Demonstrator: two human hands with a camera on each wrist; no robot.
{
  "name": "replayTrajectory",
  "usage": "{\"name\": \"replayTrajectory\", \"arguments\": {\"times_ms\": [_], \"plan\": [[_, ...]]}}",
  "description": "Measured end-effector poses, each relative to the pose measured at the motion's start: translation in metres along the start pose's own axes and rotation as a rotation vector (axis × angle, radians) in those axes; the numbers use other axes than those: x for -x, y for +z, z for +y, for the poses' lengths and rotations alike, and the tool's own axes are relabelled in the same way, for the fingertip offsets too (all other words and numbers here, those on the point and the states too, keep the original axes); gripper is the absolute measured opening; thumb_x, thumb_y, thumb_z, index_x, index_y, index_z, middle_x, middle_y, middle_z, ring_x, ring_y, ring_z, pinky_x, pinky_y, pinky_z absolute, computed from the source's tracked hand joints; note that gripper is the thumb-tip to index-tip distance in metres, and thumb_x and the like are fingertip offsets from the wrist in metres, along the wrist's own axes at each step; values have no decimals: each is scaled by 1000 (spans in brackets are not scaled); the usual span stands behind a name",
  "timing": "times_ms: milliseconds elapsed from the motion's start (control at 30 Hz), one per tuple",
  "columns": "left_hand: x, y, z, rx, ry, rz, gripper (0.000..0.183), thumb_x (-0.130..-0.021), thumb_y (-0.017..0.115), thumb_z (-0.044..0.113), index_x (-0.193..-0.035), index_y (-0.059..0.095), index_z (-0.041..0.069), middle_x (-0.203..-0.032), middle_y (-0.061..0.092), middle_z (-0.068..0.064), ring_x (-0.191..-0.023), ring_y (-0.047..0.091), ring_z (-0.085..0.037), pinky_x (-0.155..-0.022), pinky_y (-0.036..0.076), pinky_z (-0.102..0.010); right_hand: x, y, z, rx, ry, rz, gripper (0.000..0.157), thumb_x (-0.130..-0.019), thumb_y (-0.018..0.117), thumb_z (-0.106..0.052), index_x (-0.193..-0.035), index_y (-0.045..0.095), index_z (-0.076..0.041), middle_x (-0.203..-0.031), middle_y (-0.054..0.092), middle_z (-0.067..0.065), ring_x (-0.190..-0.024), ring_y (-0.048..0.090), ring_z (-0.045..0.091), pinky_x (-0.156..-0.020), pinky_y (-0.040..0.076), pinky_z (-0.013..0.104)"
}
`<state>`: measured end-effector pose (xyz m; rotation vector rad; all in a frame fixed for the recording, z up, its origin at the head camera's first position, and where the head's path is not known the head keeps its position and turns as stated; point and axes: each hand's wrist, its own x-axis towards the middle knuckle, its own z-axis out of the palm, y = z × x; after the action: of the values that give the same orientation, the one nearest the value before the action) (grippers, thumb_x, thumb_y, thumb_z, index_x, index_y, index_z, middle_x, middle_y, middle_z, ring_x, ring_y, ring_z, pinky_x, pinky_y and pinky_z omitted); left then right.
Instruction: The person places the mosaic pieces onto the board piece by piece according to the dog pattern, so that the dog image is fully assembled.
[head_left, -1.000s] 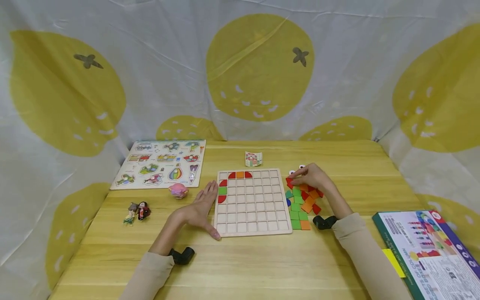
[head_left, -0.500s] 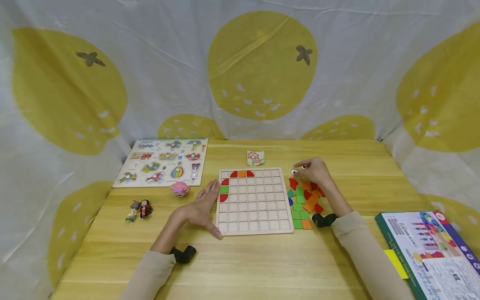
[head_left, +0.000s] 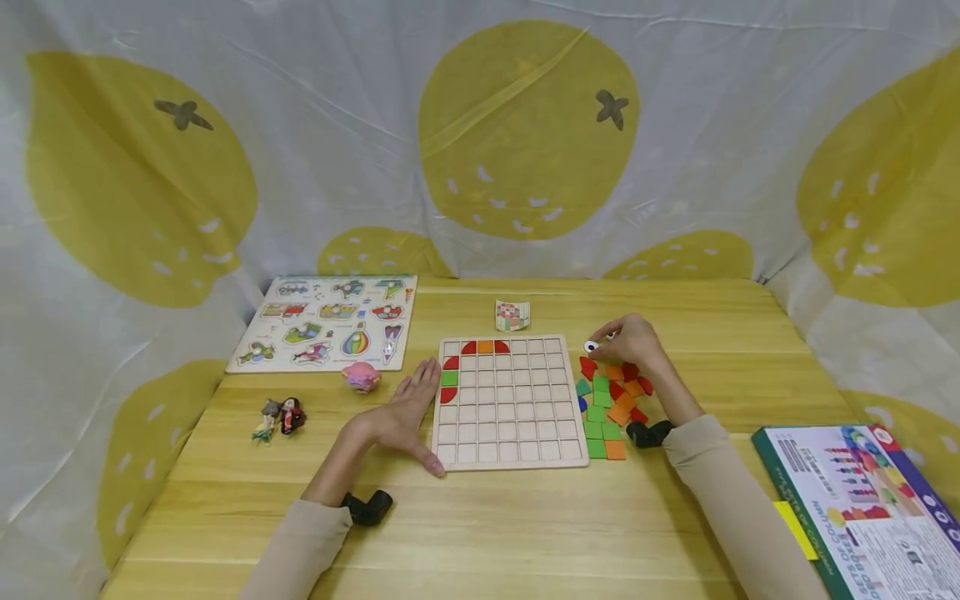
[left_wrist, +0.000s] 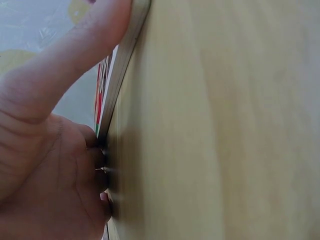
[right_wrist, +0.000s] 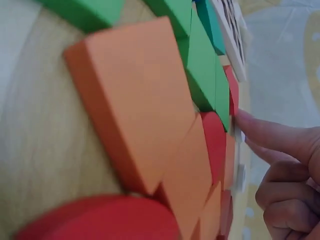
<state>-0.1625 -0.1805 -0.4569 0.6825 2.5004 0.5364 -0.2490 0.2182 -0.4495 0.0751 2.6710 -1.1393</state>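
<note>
The wooden grid board [head_left: 510, 425] lies flat in the middle of the table, with red, orange and green pieces in its far left cells. My left hand [head_left: 401, 421] rests spread along its left side, thumb at the near corner; the left wrist view shows that thumb [left_wrist: 85, 55] against the board's edge. Beyond the loose pieces, my right hand [head_left: 633, 342] pinches a white round eye piece [head_left: 591, 346] with a dark dot between thumb and index finger. A second eye piece [head_left: 611, 335] is mostly hidden behind the fingers. The other right fingers [right_wrist: 287, 200] are curled.
Loose green, orange and red blocks [head_left: 597, 414] lie right of the board. A small picture card [head_left: 512, 316] stands behind it. A vehicle puzzle [head_left: 318, 323], a pink toy [head_left: 362, 377] and two figurines [head_left: 279, 418] are left; a box [head_left: 862, 508] is front right.
My right hand has moved from a red piece in the pile to the white eye piece beyond it and taken it between the fingertips. The left hand stays on the board's edge.
</note>
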Motion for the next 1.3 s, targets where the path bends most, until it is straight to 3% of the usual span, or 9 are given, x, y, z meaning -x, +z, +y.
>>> {"name": "replayTrajectory", "arguments": {"times_ms": [100,233,300,400,500,700,867,1067,1300], "plan": [[1,-1,0,-1,-1,2,154,-52,86,62,-152,-17,4,-159,-24,-16,-149,-19,-32,-123,-4,-52,0,1,-1,42,-3,19,29,-73,85,-23,-94,76,-4,-99,64,18,-76,53,24,-59,44,28],[2,-1,0,-2,-6,0,154,-52,86,62,-152,-17,4,-159,-24,-16,-149,-19,-31,-123,-4,-52,-3,1,-2,64,-18,5,31,-74,84,-25,-92,74,-3,-97,63,15,-78,52,22,-61,43,26],[2,-1,0,1,-7,2,154,-52,86,62,-152,-16,4,-160,-24,-16,-149,-19,-31,-123,-4,-52,-3,1,-5,78,-41,-13,28,-75,83,-24,-92,74,-3,-86,63,13,-73,50,21,-59,41,27],[3,-1,-1,12,-9,5,154,-52,86,61,-152,-16,4,-160,-23,-15,-149,-19,-31,-123,-4,-52,-5,6,-15,93,-113,-54,25,-78,81,-23,-94,75,-5,-61,53,3,-57,42,17,-53,36,26],[2,0,-1,6,-6,1,154,-53,86,62,-152,-16,4,-160,-24,-15,-149,-19,-31,-123,-4,-52,-5,22,-36,59,-187,-128,23,-79,80,-23,-97,75,-9,-50,37,-3,-47,31,13,-48,31,25],[-1,2,-1,-10,1,-7,153,-53,85,63,-152,-15,5,-160,-23,-15,-149,-19,-30,-123,-3,-51,-6,76,-86,-7,-330,-276,20,-77,81,-20,-94,76,-12,-54,34,-4,-52,28,13,-51,25,25],[-2,4,1,-10,2,-11,152,-54,85,63,-153,-15,4,-160,-23,-15,-149,-18,-31,-123,-3,-51,-15,112,-109,7,-402,-308,19,-74,84,-17,-91,77,-11,-51,40,-5,-49,32,10,-49,28,22],[-1,2,3,19,6,-5,152,-54,87,59,-152,-16,4,-160,-23,-16,-149,-19,-31,-123,-3,-52,-20,123,-116,-23,-386,-325,22,-73,84,-9,-94,77,-9,-52,49,-1,-46,36,8,-48,32,21],[2,-1,2,26,-1,1,152,-54,88,57,-152,-16,5,-160,-23,-15,-149,-19,-30,-123,-4,-51,-23,126,-121,-19,-392,-323,23,-72,85,-11,-93,78,-8,-77,67,4,-53,40,8,-51,33,21]]}}
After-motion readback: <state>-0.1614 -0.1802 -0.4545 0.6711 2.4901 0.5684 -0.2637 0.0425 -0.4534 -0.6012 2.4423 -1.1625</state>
